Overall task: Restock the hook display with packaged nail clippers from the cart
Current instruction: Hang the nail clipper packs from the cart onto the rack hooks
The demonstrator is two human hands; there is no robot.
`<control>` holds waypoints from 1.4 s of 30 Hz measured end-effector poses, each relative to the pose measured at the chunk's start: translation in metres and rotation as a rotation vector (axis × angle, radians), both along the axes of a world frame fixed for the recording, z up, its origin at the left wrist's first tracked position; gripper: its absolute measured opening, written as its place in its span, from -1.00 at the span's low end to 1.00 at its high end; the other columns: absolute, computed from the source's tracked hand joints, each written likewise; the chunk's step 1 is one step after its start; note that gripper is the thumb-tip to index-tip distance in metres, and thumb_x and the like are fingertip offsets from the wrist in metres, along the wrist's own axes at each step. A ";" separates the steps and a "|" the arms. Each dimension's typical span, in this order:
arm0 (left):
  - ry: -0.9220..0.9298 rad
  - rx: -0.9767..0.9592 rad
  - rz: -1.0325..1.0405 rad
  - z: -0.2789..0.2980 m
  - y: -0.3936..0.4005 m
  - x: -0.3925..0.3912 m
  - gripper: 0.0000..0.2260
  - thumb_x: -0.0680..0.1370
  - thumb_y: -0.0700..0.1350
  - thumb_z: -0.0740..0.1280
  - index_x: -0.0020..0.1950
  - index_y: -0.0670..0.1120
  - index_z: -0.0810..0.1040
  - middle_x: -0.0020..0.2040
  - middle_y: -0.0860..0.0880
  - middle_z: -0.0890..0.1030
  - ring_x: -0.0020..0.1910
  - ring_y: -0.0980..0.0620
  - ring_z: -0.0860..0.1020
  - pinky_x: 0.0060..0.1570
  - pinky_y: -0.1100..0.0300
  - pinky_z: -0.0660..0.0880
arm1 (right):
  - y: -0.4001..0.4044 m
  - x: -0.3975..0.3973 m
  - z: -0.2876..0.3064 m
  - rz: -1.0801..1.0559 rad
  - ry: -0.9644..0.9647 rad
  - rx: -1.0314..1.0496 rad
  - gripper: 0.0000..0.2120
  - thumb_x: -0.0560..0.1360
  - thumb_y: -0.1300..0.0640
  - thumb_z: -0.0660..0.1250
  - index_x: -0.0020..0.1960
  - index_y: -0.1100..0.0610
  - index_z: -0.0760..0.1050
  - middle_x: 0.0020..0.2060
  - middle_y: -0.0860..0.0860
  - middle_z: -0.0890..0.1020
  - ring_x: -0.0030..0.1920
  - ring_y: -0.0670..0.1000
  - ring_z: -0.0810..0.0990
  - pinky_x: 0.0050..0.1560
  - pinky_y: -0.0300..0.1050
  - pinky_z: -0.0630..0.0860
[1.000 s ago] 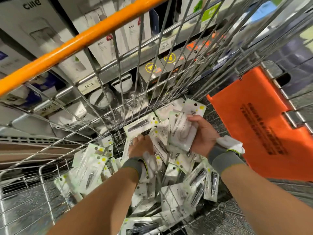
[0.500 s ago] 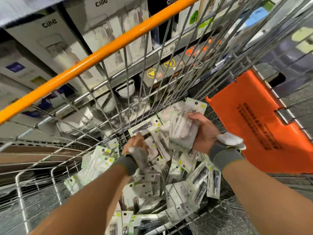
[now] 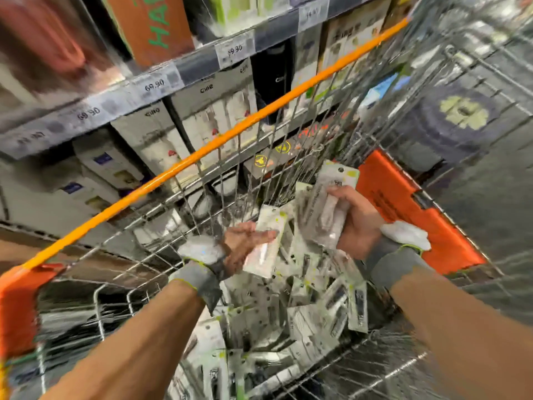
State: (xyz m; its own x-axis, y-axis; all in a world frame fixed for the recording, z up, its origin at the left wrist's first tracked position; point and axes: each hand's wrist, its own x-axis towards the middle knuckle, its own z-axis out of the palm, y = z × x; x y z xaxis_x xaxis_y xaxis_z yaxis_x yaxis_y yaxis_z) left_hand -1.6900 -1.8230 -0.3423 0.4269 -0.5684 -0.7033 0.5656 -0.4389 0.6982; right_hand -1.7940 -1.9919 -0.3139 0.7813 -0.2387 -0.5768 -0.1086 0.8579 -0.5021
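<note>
Lifting is what has just happened: the left hand [image 3: 245,243], which was down in the pile a moment ago, has come up with one pack [image 3: 266,241] of nail clippers. Its fingers [image 3: 261,235] look fairly straight, with the pack lying across them, but the picture is blurry, so I cannot tell how tightly they hold it. The right hand [image 3: 357,223] still grips a small stack of packs [image 3: 326,215], with its thumb on top and its fingers curled round the back.

The two hands are near each other now, and the single pack is just beside the stack. The view has also tipped up, so more of the shelf [image 3: 184,73] with its price tags and white boxes shows above the orange bar [image 3: 219,142] of the cart [image 3: 450,88].

Many more packs [image 3: 314,319] lie loose in the bottom of the cart, under both hands. The hook display is not in the picture, so none of them can be seen hanging yet.

I think the person is gathering a bunch first. The new pack will likely join the stack in the right hand, and then the bunch can go to the hooks. The packs look smooth and slippery, so the stack could slide apart if it gets too thick
</note>
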 end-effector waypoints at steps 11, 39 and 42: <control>-0.246 -0.203 0.125 0.156 0.032 -0.050 -0.80 0.37 -0.31 0.47 -0.21 -0.02 0.58 -0.30 0.01 0.62 -0.32 0.05 0.54 -0.25 0.20 0.43 | 0.034 -0.060 0.155 0.036 -0.239 -0.095 -0.74 0.41 0.09 0.21 -0.31 0.19 0.58 -0.44 0.07 0.62 -0.39 0.02 0.64 -0.28 -0.16 0.62; -1.097 -0.473 0.369 0.483 0.343 -0.077 -0.86 0.42 -0.36 0.43 -0.21 -0.13 0.56 -0.42 0.03 0.51 -0.49 0.22 0.44 -0.50 0.39 0.37 | 0.316 -0.071 0.445 0.093 -0.720 -0.244 -0.30 -0.18 0.21 0.66 -0.05 0.14 0.58 0.06 0.14 0.61 0.11 0.13 0.60 0.22 0.21 0.43; -1.128 -0.466 0.372 0.496 0.387 -0.070 -0.80 0.40 -0.38 0.42 -0.10 -0.10 0.57 -0.50 0.12 0.48 -0.43 0.16 0.44 -0.42 0.31 0.40 | 0.356 -0.061 0.456 0.112 -0.767 -0.259 -0.42 -0.20 0.20 0.66 -0.19 0.12 0.62 -0.12 0.10 0.68 -0.05 0.09 0.66 0.17 0.22 0.45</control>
State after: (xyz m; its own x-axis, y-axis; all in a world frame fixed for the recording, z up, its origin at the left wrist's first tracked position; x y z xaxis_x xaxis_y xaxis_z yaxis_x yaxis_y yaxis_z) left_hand -1.7600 -1.4361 0.1534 0.8409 -0.3805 0.3850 -0.4038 0.0325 0.9142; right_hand -1.8549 -1.6358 0.1422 0.9634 -0.1881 0.1912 0.2679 0.7087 -0.6526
